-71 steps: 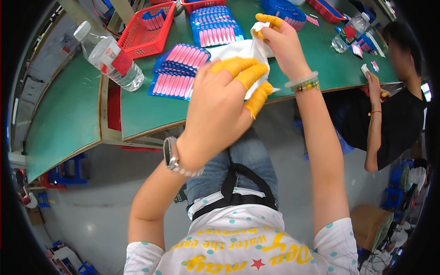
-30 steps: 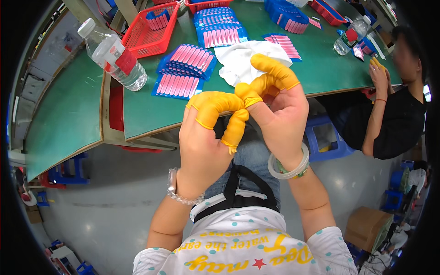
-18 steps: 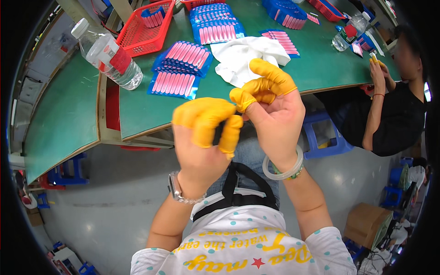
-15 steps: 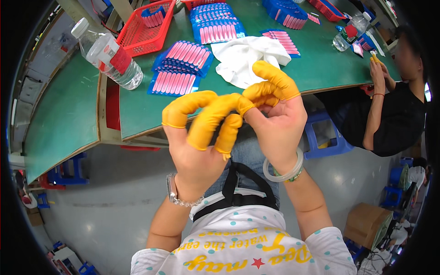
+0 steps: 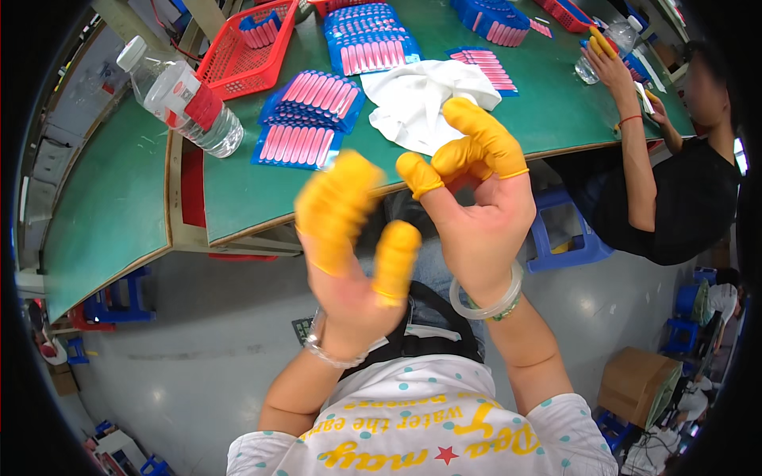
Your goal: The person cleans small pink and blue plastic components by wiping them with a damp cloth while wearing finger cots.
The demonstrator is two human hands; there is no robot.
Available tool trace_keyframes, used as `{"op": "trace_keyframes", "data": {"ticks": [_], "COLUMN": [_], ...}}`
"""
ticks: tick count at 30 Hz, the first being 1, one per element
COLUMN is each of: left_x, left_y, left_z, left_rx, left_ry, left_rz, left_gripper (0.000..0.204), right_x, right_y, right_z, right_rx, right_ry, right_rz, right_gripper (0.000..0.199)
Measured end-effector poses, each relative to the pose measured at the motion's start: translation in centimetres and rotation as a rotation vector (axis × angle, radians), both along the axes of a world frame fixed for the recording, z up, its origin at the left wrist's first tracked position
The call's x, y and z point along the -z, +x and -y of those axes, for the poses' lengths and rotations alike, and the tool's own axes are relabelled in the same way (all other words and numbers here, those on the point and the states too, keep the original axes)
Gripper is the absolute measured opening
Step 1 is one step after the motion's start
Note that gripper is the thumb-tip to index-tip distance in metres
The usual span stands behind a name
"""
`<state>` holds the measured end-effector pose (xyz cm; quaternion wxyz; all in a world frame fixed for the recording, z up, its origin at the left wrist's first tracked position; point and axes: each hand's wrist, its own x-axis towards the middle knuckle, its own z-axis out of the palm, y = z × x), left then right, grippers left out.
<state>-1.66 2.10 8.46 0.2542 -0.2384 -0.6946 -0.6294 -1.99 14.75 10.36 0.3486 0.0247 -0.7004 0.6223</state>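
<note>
Yellow finger cots cover the thumb and some fingers of both my hands. My left hand (image 5: 349, 262) is raised below the table's front edge, its thumb well apart from its fingers. Motion smears those fingers, but nothing shows between them and the thumb. My right hand (image 5: 484, 210) hovers beside it with fingers loosely curled and the thumb a little off them; I see nothing held there. Just beyond lies a crumpled white cloth (image 5: 429, 103) on the green table (image 5: 238, 186). Left of the cloth are stacked blue packs with pink strips (image 5: 305, 115).
A clear bottle with a red label (image 5: 186, 103) stands at the table's left. Behind it is a red basket (image 5: 246, 51). More pink-and-blue packs (image 5: 369, 40) lie farther back. At right sits a co-worker in black (image 5: 686, 198), near a blue stool (image 5: 563, 234).
My hands, together before, have separated. The left has swung down and slightly right, its thumb spreading away from the fingers; the right has barely moved. The co-worker's one hand has risen toward a bottle.
</note>
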Motion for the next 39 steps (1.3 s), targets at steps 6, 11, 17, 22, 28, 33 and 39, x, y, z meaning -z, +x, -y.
{"op": "trace_keyframes", "data": {"ticks": [6,11,17,22,28,33,39], "left_x": [-1.8,-0.2,0.3,-0.2,2.2,1.0,2.6], "left_y": [-1.3,0.8,1.2,0.1,0.8,0.3,0.7], "left_z": [-1.2,-2.4,-2.4,-0.7,-1.5,-1.0,-1.0], "left_rx": [0.666,0.601,0.446,0.476,0.593,0.561,0.605], "left_ry": [0.772,0.761,0.627,0.608,0.738,0.694,0.686], "left_rz": [0.520,0.546,0.534,0.516,0.402,0.448,0.455], "left_gripper": [0.079,0.086,0.087,0.080,0.069,0.069,0.072], "right_x": [0.6,0.6,0.3,1.2,0.6,0.8,1.3], "right_y": [0.6,0.8,0.1,0.2,0.3,0.7,0.3], "right_z": [0.7,2.0,1.7,1.6,1.9,1.7,2.3], "right_rx": [-0.282,-0.546,-0.627,-0.491,-0.673,-0.676,-0.531], "right_ry": [-0.253,-0.669,-0.733,-0.566,-0.750,-0.683,-0.740], "right_rz": [0.140,0.276,0.355,0.291,0.364,0.387,0.291], "right_gripper": [0.079,0.074,0.080,0.087,0.084,0.088,0.089]}}
